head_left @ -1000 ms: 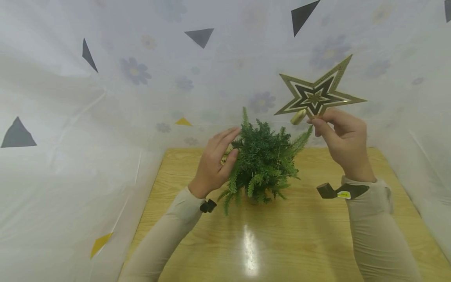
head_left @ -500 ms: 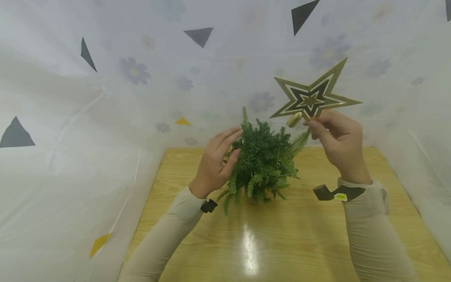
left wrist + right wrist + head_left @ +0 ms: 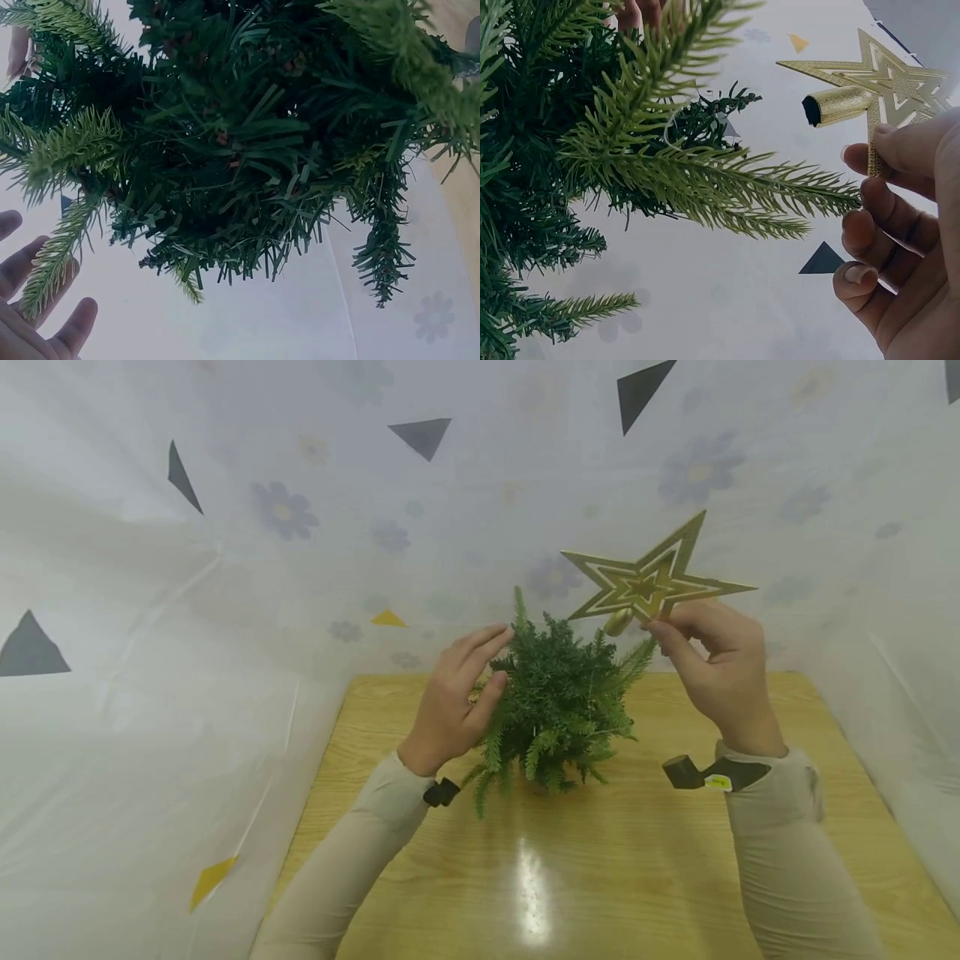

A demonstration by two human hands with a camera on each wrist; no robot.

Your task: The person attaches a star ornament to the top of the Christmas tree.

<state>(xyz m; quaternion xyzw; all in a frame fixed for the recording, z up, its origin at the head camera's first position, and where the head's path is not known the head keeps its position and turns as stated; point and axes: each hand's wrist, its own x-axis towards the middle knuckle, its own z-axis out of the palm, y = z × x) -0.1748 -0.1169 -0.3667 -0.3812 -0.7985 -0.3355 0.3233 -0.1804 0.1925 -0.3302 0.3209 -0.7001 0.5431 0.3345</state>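
A small artificial Christmas tree [image 3: 562,702] with dark and light green sprigs stands on the wooden table. My right hand [image 3: 716,672] pinches one lower point of a gold star tree topper [image 3: 645,587] between thumb and fingers. The star tilts above the tree's upper right side. In the right wrist view, the topper's hollow gold socket [image 3: 838,106] faces the branches and is apart from them. My left hand [image 3: 457,702] is at the tree's left side, fingers extended among the outer sprigs. In the left wrist view, its fingers [image 3: 75,322] spread beside a light green sprig [image 3: 64,255].
The wooden table [image 3: 630,868] reaches toward me, with a light reflection in front of the tree. A whitish sheet [image 3: 465,527] with flowers and triangles surrounds the table at the back and sides. Black wrist cameras sit on both cuffs.
My right hand has carried the star topper left and slightly down, closer to the tree. The star has tipped further over. My left hand has stayed almost still.
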